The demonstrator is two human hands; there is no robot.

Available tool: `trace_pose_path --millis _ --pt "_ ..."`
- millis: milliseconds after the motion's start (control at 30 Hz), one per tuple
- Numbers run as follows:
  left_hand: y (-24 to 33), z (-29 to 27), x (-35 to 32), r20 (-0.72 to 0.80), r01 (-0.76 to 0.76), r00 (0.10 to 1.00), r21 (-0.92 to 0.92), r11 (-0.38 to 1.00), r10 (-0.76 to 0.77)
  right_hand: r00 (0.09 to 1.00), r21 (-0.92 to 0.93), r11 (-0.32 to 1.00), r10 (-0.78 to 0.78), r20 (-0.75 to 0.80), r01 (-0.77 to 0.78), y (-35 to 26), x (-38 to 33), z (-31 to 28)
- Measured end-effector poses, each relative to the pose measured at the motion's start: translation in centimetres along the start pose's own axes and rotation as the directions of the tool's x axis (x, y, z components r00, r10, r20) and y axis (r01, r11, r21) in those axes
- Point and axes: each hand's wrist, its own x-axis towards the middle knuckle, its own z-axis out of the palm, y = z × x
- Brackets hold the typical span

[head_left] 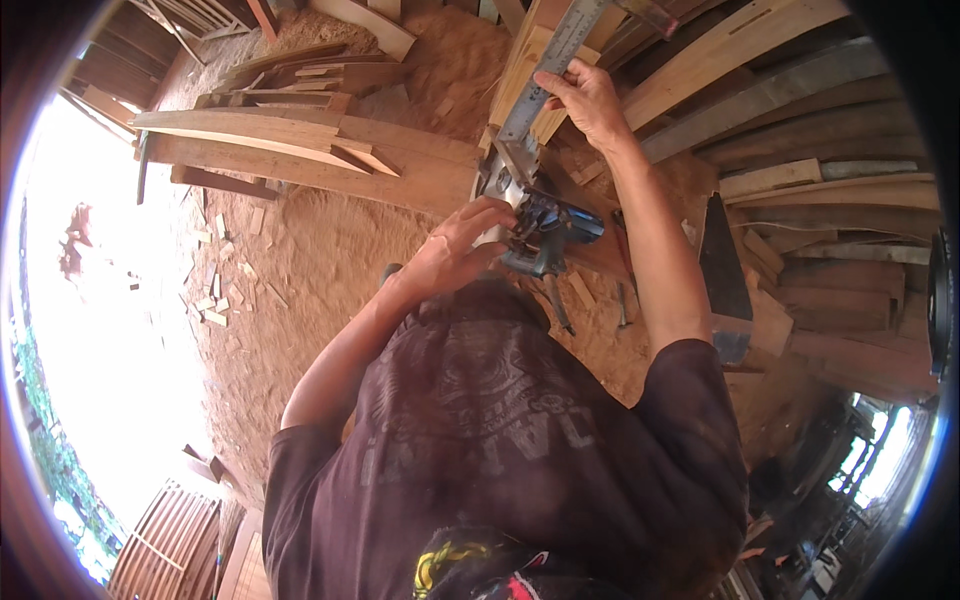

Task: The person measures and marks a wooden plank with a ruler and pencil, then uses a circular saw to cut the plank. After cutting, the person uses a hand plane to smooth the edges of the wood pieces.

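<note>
My right hand (588, 100) pinches a long metal ruler (553, 65) between thumb and fingers. The ruler slants up and away, and its near end meets the silver metal part of a blue and black power saw (550, 232). My left hand (462, 248) lies at the left side of the saw, fingers and thumb curved around its metal part. Partly hidden by that hand is where the fingers touch. The saw sits at a long wooden plank (420, 165) in front of my body. Light boards (520, 70) lie under the ruler.
Curved wooden pieces (250, 130) rest on the plank at the left. Long boards (740, 60) are stacked at the far right, with more timber (830, 300) below. Small offcuts (215, 290) are scattered over the sawdust-covered floor (310, 260). A slatted wooden frame (165, 545) stands lower left.
</note>
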Motion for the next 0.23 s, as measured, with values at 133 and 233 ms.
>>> trace_pose_path --millis 133,233 --pt "-0.40 0.31 -0.05 -0.024 -0.005 1.000 -0.003 1.000 0.005 0.998 0.012 0.999 0.050 0.025 -0.050 0.76 0.64 -0.39" --pt "-0.34 0.21 -0.06 0.000 0.021 1.000 0.026 0.999 -0.021 0.996 0.004 0.997 0.079 0.036 -0.079 0.60 0.57 -0.60"
